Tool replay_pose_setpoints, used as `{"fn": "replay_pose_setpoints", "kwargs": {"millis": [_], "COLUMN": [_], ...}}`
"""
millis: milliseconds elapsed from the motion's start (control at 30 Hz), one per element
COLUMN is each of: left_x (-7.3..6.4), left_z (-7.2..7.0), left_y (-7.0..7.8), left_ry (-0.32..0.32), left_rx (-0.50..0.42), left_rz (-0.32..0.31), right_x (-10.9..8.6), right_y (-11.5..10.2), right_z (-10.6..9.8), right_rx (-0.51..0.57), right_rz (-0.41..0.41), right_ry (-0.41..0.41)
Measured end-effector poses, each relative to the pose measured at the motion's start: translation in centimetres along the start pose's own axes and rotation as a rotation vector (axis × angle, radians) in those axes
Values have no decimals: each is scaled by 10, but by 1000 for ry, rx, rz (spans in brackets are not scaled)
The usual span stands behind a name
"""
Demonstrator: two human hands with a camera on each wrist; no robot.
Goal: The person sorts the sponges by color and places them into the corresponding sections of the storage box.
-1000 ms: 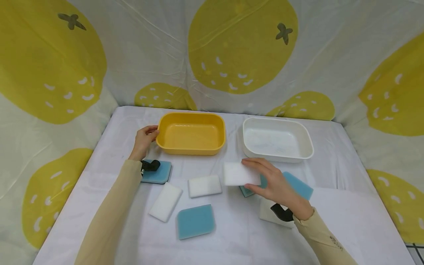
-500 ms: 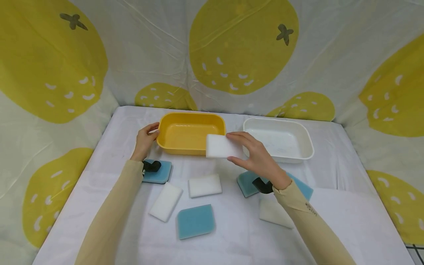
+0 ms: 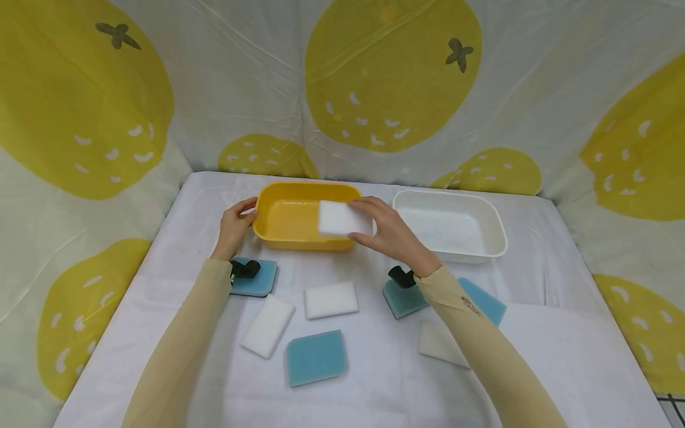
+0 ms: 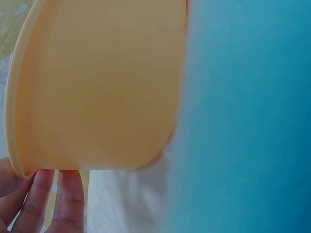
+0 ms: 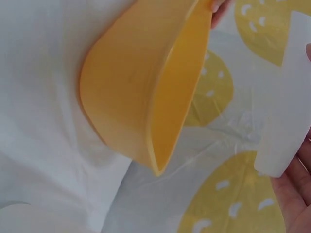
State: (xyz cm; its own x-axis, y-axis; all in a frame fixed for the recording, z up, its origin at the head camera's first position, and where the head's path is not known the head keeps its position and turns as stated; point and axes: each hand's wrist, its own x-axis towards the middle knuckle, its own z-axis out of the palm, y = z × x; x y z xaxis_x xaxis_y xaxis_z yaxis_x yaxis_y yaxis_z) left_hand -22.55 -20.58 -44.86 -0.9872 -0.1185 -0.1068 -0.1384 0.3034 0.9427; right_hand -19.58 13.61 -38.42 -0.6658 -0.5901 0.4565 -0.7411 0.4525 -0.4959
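Observation:
My right hand [image 3: 387,229] pinches a white sponge block [image 3: 341,218] between thumb and fingers, over the right part of a yellow basin [image 3: 299,244]. In the right wrist view the white block [image 5: 286,97] is seen from its side, above the basin's rim level. At the basin's left end, my left hand [image 3: 234,229] holds the rim. The left wrist view shows its fingers [image 4: 70,199] against the outside of the end wall, just below the lip. A blue sponge [image 3: 262,278] lies by the left wrist, partly hidden by the black wrist camera.
A white basin [image 3: 471,257] stands to the right of the yellow one. In front lie two white blocks [image 3: 332,300], a blue sponge [image 3: 317,358] and, around the right forearm, a teal sponge [image 3: 402,300], another blue sponge [image 3: 484,300] and an off-white block [image 3: 439,345].
My right hand has carried the white sponge block forward and left, from in front of the basins to over the yellow basin. The left hand has stayed at the yellow basin's left rim.

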Motion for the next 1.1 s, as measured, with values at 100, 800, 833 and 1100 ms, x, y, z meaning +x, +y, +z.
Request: {"fn": "replay_pose_setpoints", "kwargs": {"millis": [100, 800, 833, 1100], "left_x": [0, 0, 0, 1], "left_z": [0, 0, 0, 0], "left_y": [0, 1, 1, -2], "left_ry": [-1, -3, -3, 2], "left_rx": [4, 16, 15, 18], "left_rz": [-1, 5, 7, 35], "right_x": [7, 25, 26, 27], "right_y": [3, 22, 23, 28], "right_z": [5, 31, 33, 41], "right_rx": [-10, -59, -61, -65], "right_rz": [24, 177, 181, 220], "right_ry": [-34, -205, -210, -262]}}
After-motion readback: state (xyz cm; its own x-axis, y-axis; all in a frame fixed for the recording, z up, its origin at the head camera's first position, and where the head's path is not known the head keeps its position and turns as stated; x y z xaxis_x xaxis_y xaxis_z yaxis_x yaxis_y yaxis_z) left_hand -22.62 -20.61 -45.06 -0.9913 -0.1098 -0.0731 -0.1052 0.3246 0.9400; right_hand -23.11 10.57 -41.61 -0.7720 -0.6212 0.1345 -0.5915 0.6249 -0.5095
